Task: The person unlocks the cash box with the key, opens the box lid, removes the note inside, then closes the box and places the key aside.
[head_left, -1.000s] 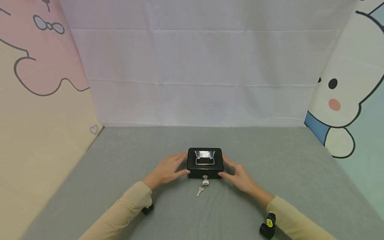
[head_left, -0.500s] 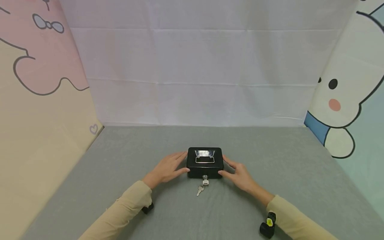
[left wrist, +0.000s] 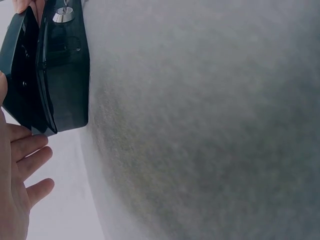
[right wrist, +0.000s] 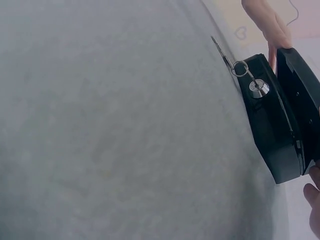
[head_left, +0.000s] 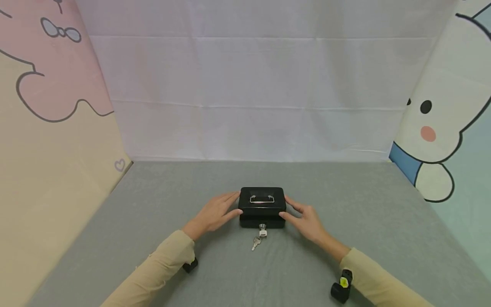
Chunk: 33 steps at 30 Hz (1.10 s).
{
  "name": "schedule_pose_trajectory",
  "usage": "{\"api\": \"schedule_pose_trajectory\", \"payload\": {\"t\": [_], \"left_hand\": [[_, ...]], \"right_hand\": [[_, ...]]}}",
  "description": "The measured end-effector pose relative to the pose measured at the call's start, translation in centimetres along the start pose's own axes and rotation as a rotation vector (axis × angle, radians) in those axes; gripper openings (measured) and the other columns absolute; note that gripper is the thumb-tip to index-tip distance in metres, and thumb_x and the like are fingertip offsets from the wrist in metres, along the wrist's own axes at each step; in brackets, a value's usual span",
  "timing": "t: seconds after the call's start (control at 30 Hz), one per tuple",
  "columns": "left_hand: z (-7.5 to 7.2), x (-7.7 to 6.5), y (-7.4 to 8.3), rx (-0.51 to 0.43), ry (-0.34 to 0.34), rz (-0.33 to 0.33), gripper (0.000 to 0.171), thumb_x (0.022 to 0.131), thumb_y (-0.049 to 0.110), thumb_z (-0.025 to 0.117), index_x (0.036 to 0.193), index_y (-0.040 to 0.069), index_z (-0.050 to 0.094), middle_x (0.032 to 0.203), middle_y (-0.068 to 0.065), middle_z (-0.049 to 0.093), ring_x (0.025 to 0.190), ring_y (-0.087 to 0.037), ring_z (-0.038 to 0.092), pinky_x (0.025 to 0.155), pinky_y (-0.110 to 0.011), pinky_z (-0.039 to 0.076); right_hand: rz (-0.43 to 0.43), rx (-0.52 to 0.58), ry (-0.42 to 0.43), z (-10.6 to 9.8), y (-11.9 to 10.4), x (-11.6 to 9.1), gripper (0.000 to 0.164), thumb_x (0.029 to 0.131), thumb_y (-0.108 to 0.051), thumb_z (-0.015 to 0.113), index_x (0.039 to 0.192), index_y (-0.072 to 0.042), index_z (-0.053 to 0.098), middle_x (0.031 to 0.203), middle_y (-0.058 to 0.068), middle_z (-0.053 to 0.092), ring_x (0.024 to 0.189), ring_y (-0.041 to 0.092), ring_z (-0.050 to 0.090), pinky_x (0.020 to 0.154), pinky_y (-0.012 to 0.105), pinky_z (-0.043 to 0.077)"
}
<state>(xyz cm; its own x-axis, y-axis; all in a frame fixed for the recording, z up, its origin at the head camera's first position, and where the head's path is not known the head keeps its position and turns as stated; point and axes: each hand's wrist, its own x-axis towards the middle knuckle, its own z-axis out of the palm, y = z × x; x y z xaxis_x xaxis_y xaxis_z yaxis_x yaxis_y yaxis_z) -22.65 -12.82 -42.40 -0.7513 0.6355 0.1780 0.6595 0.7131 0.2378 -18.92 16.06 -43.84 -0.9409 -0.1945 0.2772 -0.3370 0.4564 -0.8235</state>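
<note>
A small black cash box (head_left: 253, 223) sits on the grey table in the head view, its lid (head_left: 262, 209) raised partway at the front. The left wrist view shows a dark wedge between the lid (left wrist: 14, 55) and the base (left wrist: 70, 85). My left hand (head_left: 212, 216) holds the lid's left end, thumb at the front corner and fingers along the side. On the other end, my right hand (head_left: 310, 225) grips the lid in the same way. A silver lock (right wrist: 259, 88) on the front has a key in it, and a second key (head_left: 256, 243) dangles from its ring (right wrist: 240, 69).
Grey cloth covers the table (head_left: 345, 187). Behind it hangs a white creased sheet (head_left: 249, 85). Cartoon-printed panels stand at the left (head_left: 57, 149) and right (head_left: 441, 128). Both wrists wear small black cameras, such as the one on the right wrist (head_left: 340, 292).
The lid has tilted up at its front edge, and both thumbs have risen with it. The wire handle on top looks flatter from here. The base has stayed in place.
</note>
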Motion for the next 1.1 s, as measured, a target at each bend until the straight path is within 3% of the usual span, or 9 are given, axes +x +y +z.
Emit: {"api": "schedule_pose_trajectory", "payload": {"t": [0.3, 0.57, 0.73, 1.1], "left_hand": [[-0.4, 0.5, 0.3, -0.063, 0.033, -0.042, 0.056, 0.096, 0.039, 0.04, 0.137, 0.002, 0.037, 0.136, -0.014, 0.044, 0.124, -0.027, 0.043, 0.102, -0.041, 0.034], [-0.4, 1.1, 0.5, -0.077, 0.153, -0.048, 0.046, 0.096, 0.03, 0.043, 0.132, 0.001, 0.045, 0.13, -0.014, 0.05, 0.117, -0.027, 0.049, 0.098, -0.041, 0.039], [-0.3, 1.3, 0.4, -0.058, 0.248, -0.016, 0.044, 0.096, 0.028, 0.045, 0.13, 0.001, 0.048, 0.124, -0.015, 0.055, 0.113, -0.028, 0.053, 0.094, -0.041, 0.042], [-0.5, 1.7, 0.3, -0.013, 0.384, 0.055, 0.039, 0.091, 0.016, 0.055, 0.125, -0.002, 0.052, 0.12, -0.016, 0.058, 0.108, -0.028, 0.056, 0.089, -0.041, 0.046]], "right_hand": [[0.028, -0.004, 0.062, 0.2, -0.8, 0.3, 0.054, 0.083, -0.032, 0.065, 0.13, -0.009, 0.05, 0.129, 0.011, 0.05, 0.12, 0.025, 0.046, 0.095, 0.046, 0.041], [0.05, 0.014, 0.12, 0.2, -1.3, 1.3, 0.05, 0.085, -0.03, 0.064, 0.126, -0.003, 0.054, 0.125, 0.015, 0.054, 0.12, 0.028, 0.047, 0.096, 0.047, 0.04], [0.05, 0.035, 0.137, 0.1, -1.6, 1.9, 0.047, 0.085, -0.03, 0.063, 0.123, -0.002, 0.056, 0.124, 0.015, 0.054, 0.119, 0.028, 0.047, 0.095, 0.046, 0.04], [0.051, 0.09, 0.193, 0.0, -1.6, 3.0, 0.043, 0.085, -0.029, 0.064, 0.118, -0.002, 0.06, 0.118, 0.014, 0.059, 0.111, 0.025, 0.054, 0.091, 0.042, 0.045]]}}
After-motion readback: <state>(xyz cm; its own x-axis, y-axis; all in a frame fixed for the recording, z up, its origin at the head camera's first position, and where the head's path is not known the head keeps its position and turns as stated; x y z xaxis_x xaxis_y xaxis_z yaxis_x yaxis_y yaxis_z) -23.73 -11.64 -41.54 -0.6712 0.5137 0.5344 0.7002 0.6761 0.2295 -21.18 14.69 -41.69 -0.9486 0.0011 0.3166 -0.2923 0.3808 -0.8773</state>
